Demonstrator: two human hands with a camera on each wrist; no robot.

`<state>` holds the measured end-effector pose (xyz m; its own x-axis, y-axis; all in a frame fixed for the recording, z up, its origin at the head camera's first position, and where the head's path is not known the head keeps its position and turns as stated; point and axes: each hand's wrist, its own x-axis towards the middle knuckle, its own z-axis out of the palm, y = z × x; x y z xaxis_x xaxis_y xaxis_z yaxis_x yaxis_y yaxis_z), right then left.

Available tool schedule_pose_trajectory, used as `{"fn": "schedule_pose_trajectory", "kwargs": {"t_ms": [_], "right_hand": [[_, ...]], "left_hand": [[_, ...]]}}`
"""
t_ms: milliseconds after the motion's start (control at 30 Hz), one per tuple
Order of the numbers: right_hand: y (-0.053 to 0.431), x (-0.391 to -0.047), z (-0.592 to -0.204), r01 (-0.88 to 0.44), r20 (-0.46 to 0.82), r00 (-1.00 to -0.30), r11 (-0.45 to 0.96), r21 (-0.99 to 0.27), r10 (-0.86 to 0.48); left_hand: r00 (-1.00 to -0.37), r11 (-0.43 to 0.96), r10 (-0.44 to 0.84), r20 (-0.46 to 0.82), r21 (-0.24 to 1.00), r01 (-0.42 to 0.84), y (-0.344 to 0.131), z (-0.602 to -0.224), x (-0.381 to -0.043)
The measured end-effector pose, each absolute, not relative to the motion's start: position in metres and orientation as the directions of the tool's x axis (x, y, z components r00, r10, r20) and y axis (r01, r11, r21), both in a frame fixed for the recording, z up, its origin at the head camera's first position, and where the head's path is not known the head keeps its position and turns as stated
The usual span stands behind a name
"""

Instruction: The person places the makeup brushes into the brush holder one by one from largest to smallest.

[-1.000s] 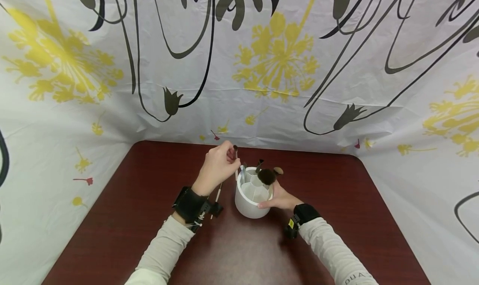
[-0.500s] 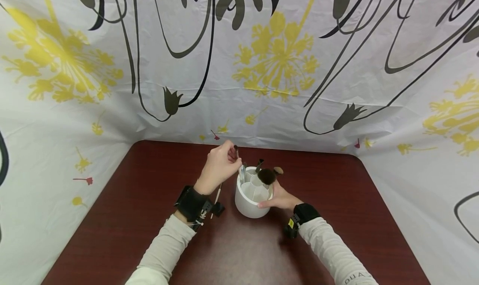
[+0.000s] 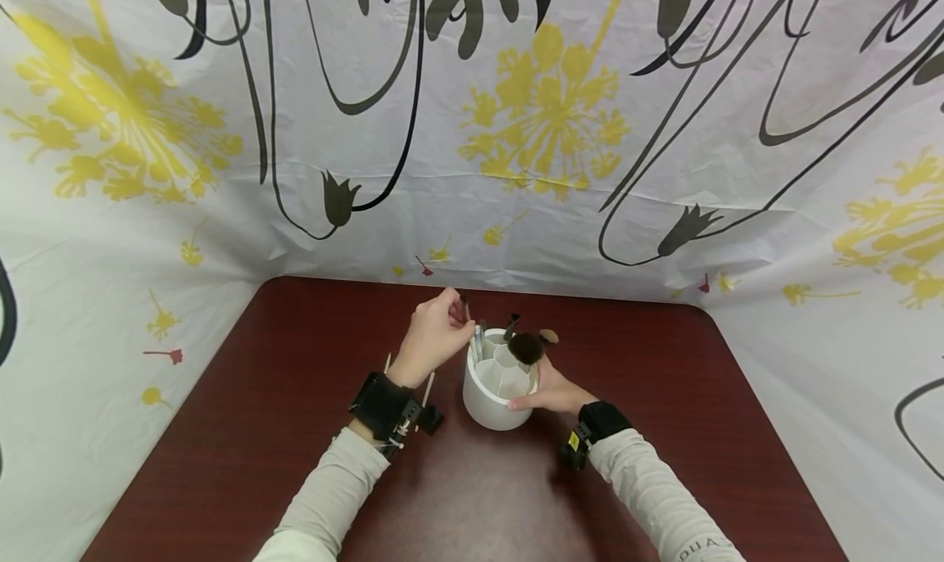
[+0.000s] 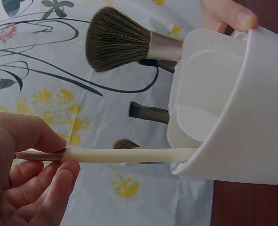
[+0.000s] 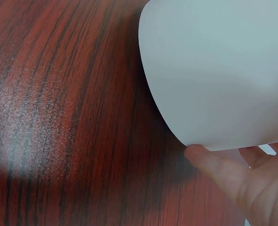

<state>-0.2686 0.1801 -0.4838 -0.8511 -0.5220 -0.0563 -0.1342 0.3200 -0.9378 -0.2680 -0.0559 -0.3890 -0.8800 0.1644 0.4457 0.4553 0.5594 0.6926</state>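
My left hand (image 3: 435,334) pinches a makeup brush (image 4: 129,155) near its metal collar, between thumb and fingers. The cream handle points down, its lower end inside the rim of a white round brush holder (image 3: 487,406); the bristles are mostly hidden by the hand. My right hand (image 3: 558,392) grips the holder's right side, with the thumb on the near wall. A large fluffy brush (image 4: 115,40), a flat dark brush (image 4: 148,113) and a small brush (image 4: 125,143) stick up from the holder. White dividers split its inside into compartments.
Thin light handles lie on the dark wooden table (image 3: 590,496) by my left wrist, one stick (image 3: 429,388) to its right and another tip (image 3: 388,362) to its left. A patterned white cloth (image 3: 442,152) hangs behind the table's back edge.
My left hand has brought the brush from outside the left rim to over the holder, then lowered it a little. A stick tip now shows left of that wrist. My right hand stays put.
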Motion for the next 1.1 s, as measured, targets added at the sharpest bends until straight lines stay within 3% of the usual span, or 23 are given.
{"fn": "schedule_pose_trajectory", "kwargs": {"t_ms": [267,567,1100], "right_hand": [[0.177,-0.263,-0.472,-0.136,-0.066,-0.854,0.344,-0.929,-0.516],[0.183,-0.276,-0.501,-0.162,-0.033,-0.849,0.320,-0.933,-0.527],[0.184,-0.275,-0.500,-0.177,-0.031,-0.855,0.348,-0.920,-0.518]], "left_hand": [[-0.916,0.570,0.151,0.373,0.724,0.388,-0.056,-0.403,-0.272],[-0.925,0.598,0.148,0.349,0.714,0.365,-0.057,-0.412,-0.277],[-0.936,0.630,0.179,0.302,0.696,0.345,-0.050,-0.424,-0.281]]}}
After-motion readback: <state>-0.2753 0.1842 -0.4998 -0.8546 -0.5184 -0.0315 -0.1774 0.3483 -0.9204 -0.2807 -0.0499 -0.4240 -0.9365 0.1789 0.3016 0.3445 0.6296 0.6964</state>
